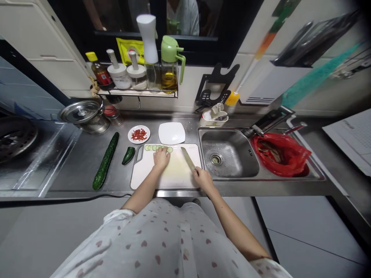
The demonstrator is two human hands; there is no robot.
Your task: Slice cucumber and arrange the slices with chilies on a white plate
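Observation:
My right hand [203,180] grips the handle of a kitchen knife [189,159], its blade slanting up and left over the right part of a white cutting board [145,175]. At the board's far edge, my left hand [161,157] lies with fingers stretched forward onto a row of thin cucumber slices [148,147]. Some slices are partly hidden under the fingers. Left of the board rest a short cucumber piece [128,155] and a long whole cucumber [106,162]. Behind the board are a white plate [172,133] and a small dish of chopped red pieces [139,134].
On the right is a steel sink [232,154], with a red plastic bag [281,156] beside it under the faucet [272,119]. A lidded steel pot [85,116] stands at the back left. Bottles and jars fill a wall rack [139,92] above the counter.

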